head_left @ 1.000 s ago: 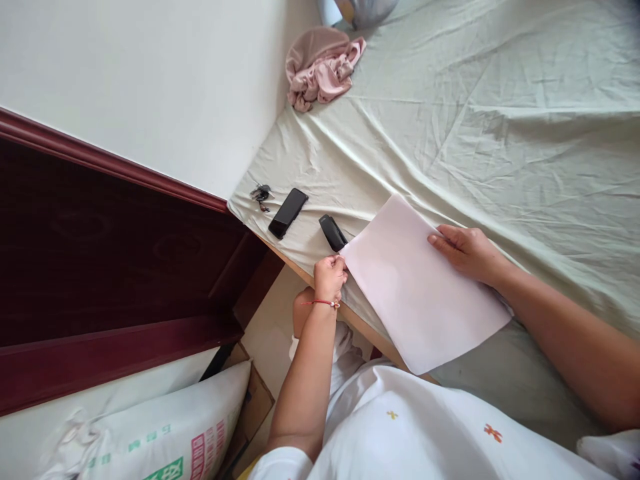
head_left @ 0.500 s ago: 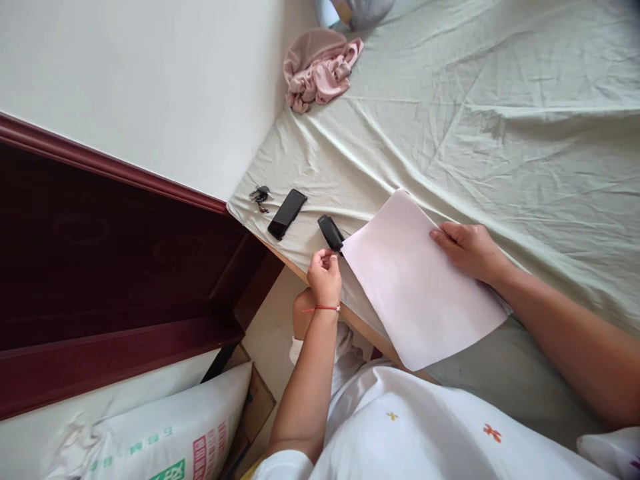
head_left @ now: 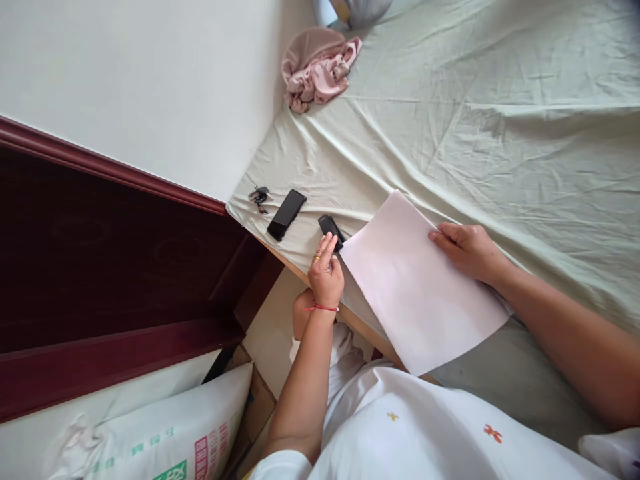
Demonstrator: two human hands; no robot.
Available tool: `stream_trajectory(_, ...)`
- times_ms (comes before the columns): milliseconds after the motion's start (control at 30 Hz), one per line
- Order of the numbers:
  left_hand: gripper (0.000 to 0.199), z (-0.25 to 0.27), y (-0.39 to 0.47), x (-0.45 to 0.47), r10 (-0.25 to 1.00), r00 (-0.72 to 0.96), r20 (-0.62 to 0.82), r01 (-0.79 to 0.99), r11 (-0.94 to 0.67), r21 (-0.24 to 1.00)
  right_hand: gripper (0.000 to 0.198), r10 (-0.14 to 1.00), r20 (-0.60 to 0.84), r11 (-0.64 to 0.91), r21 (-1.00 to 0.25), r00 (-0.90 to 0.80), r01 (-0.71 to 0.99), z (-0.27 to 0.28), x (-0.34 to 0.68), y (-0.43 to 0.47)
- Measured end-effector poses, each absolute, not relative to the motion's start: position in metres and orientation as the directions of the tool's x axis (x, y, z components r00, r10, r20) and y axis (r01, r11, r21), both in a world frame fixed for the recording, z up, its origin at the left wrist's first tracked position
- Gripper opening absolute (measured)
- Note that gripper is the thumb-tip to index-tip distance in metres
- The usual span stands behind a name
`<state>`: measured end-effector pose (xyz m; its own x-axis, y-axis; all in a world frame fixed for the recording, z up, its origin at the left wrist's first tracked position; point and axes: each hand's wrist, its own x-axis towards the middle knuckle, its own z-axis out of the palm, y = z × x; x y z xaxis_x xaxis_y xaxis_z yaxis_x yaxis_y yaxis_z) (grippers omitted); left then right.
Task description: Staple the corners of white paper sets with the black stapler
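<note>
Plainly, the paper (head_left: 417, 293) sits between the hands (head_left: 327, 277), held in the right (head_left: 470, 252).

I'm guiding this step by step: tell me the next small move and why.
Perhaps press the black stapler with the left hand: it reaches to the stapler, the paper has one corner beside it, and the right hand holds the paper.

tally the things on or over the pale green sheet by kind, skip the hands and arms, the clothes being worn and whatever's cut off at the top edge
Phone: 1
Stapler: 1
Key bunch: 1
Pink cloth bundle: 1
White paper, layers unclear, counted as one: 1
Total: 5
</note>
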<state>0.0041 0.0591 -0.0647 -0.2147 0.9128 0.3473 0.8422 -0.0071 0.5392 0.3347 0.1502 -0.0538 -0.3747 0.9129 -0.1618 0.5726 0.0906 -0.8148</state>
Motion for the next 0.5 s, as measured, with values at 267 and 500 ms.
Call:
stream_trajectory(267,0.049,-0.073,0.058,0.008,0.893,-0.239,0.381,0.841,-0.006,0.54,0.045,0.913,-0.148,0.108,-0.811,-0.381,0.575,-0.052,0.334,0.15)
stream_trajectory(500,0.069,-0.082,0.055,0.007,0.899,-0.201,0.39,0.889,0.0,0.458,0.047,0.913,-0.151,0.105,-0.811,-0.379,0.576,-0.049,0.334,0.15)
